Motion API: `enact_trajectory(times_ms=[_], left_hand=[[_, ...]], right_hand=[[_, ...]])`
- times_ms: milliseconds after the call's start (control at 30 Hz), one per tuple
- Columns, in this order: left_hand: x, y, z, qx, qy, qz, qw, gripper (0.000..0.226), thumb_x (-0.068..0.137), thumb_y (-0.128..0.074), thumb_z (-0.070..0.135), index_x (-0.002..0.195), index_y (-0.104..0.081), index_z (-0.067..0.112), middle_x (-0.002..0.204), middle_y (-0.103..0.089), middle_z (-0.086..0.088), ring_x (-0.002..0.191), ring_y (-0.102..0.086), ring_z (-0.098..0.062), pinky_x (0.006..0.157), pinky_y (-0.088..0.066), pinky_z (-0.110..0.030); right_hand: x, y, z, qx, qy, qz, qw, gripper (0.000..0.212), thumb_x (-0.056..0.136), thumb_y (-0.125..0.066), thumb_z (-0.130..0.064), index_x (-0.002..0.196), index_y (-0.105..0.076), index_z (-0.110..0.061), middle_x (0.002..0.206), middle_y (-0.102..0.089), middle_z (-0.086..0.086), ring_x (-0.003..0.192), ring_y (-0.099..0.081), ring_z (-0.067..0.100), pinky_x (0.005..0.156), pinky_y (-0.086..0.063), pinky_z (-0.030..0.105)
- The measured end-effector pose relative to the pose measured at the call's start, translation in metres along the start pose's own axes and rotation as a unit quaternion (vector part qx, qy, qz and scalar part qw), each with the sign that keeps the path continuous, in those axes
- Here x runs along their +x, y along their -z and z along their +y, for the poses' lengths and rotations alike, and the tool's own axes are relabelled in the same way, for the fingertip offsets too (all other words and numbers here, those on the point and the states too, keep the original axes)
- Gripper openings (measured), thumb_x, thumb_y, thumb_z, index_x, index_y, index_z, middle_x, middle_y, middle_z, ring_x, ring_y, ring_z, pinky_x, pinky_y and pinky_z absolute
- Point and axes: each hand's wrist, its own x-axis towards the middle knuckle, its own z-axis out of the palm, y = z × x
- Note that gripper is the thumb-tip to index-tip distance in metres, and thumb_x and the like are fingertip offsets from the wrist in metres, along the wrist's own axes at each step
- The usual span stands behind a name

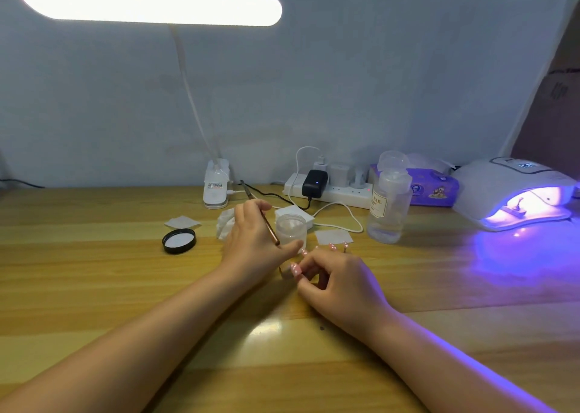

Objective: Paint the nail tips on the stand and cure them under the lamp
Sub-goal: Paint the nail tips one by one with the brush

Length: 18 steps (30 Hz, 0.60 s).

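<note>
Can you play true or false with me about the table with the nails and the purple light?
1. The left hand holds a thin copper-coloured brush. True.
2. The white dome-shaped curing lamp is dark. False: it glows purple inside.
3. The round black lid sits on the clear plastic jar. False: it lies on the wooden table, left of the jar.
4. The right hand has its fingers curled by the pink nail tips on the stand. True.
5. The clear bottle with a label lies tipped over. False: it stands upright.
</note>
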Motion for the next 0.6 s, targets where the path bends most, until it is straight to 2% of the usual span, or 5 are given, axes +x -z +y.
enact_trajectory(times_ms=[100, 233, 367, 500, 600], left_hand=[[0.006, -0.008, 0.007, 0.015, 0.009, 0.030, 0.999, 0.081, 0.065, -0.081, 0.051, 0.126, -0.037, 0.022, 0.119, -0.037, 0.003, 0.113, -0.046, -0.017, 0.095, -0.047, -0.037], [0.012, -0.012, 0.009, 0.026, 0.036, 0.019, 0.999, 0.080, 0.066, -0.081, 0.052, 0.126, -0.036, 0.024, 0.123, -0.039, 0.002, 0.117, -0.045, -0.019, 0.098, -0.045, -0.040], [0.011, -0.004, 0.003, 0.044, 0.010, 0.029, 0.999, 0.076, 0.068, -0.080, 0.045, 0.126, -0.037, 0.022, 0.119, -0.037, 0.002, 0.113, -0.045, -0.019, 0.094, -0.046, -0.036], [0.008, 0.018, -0.010, 0.081, -0.037, 0.028, 0.996, 0.071, 0.068, -0.079, 0.033, 0.126, -0.038, 0.022, 0.114, -0.034, 0.006, 0.110, -0.044, -0.017, 0.093, -0.044, -0.035], [0.006, 0.036, -0.014, 0.032, -0.079, 0.048, 0.995, 0.054, 0.072, -0.078, 0.025, 0.116, -0.046, 0.021, 0.104, -0.041, 0.008, 0.098, -0.048, -0.014, 0.085, -0.043, -0.027]], right_hand=[[0.000, -0.001, 0.000, -0.006, -0.004, 0.010, 1.000, 0.007, 0.082, -0.066, -0.033, 0.085, -0.068, -0.027, 0.069, -0.061, -0.018, 0.063, -0.054, 0.001, 0.057, -0.043, 0.017], [0.000, -0.002, 0.000, -0.003, -0.007, 0.010, 1.000, 0.005, 0.082, -0.066, -0.032, 0.085, -0.067, -0.028, 0.068, -0.061, -0.019, 0.064, -0.056, 0.002, 0.060, -0.047, 0.022], [0.000, -0.002, -0.001, 0.009, -0.013, 0.019, 1.000, 0.007, 0.083, -0.065, -0.032, 0.083, -0.067, -0.025, 0.067, -0.062, -0.019, 0.059, -0.054, 0.004, 0.078, -0.049, 0.029], [0.000, 0.000, -0.003, 0.012, -0.013, 0.007, 1.000, 0.009, 0.083, -0.064, -0.031, 0.086, -0.069, -0.025, 0.068, -0.061, -0.021, 0.065, -0.057, 0.005, 0.067, -0.051, 0.031], [0.000, 0.000, -0.004, 0.013, -0.009, 0.003, 1.000, 0.007, 0.083, -0.066, -0.030, 0.087, -0.069, -0.025, 0.068, -0.060, -0.022, 0.064, -0.056, 0.005, 0.067, -0.051, 0.032]])
